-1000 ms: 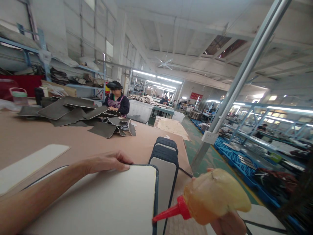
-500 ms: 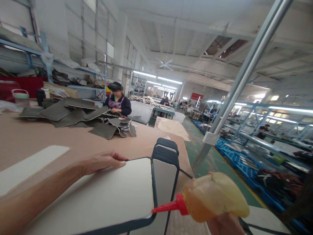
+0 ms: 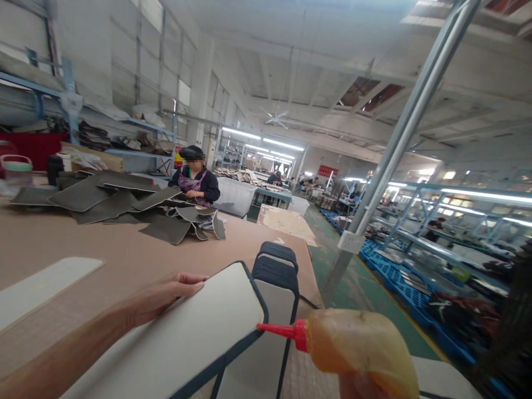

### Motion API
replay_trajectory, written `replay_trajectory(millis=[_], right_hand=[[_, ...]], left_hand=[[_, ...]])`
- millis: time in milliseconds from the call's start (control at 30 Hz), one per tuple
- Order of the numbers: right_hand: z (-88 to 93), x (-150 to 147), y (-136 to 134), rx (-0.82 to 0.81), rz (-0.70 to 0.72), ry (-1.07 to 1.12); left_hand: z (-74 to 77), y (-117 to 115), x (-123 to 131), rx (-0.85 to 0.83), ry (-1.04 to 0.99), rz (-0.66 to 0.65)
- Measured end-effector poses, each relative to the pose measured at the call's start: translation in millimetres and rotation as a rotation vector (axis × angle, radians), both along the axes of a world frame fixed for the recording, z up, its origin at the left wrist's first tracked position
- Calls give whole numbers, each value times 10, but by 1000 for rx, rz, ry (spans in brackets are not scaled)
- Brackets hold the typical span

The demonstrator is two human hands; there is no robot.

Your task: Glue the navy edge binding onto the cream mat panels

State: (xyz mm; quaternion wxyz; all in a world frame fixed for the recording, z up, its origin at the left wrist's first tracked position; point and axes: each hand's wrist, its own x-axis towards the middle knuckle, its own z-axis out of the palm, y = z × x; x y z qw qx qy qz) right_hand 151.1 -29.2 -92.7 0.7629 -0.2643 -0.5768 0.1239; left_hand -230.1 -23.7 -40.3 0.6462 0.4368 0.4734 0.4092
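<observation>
My left hand (image 3: 166, 293) rests on the far left edge of a white panel with a dark rim (image 3: 195, 338), fingers stretched along it and thumb under; the panel is tilted up off the table. My right hand (image 3: 361, 385) shows only at the bottom edge, wrapped round a squeezed yellowish glue bottle (image 3: 357, 346). Its red nozzle (image 3: 280, 331) points left and touches the panel's right rim. Behind the panel lies a stack of like panels (image 3: 276, 266).
The brown table (image 3: 124, 249) carries a heap of grey cut pieces (image 3: 120, 202) and a white strip (image 3: 41, 285) at left. A person (image 3: 194, 180) works at the far end. A slanted steel post (image 3: 386, 149) and blue pallets (image 3: 399, 277) stand to the right.
The panel has been turned and tilted up on its left side. The glue bottle has levelled out, and its nozzle has come up against the panel's right rim.
</observation>
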Motion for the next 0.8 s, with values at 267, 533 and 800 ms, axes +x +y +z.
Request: replay_trajectory(millis=[267,533,800], right_hand=[[-93,-53,84,29,-130,-41],[-233,29,82,-130,-124,40],[-294,-42,96,-168,-95,93]], left_hand=[[-113,2,106,21,-68,30],[-149,22,125,49,-81,16],[-183,32,121,66,-120,25]])
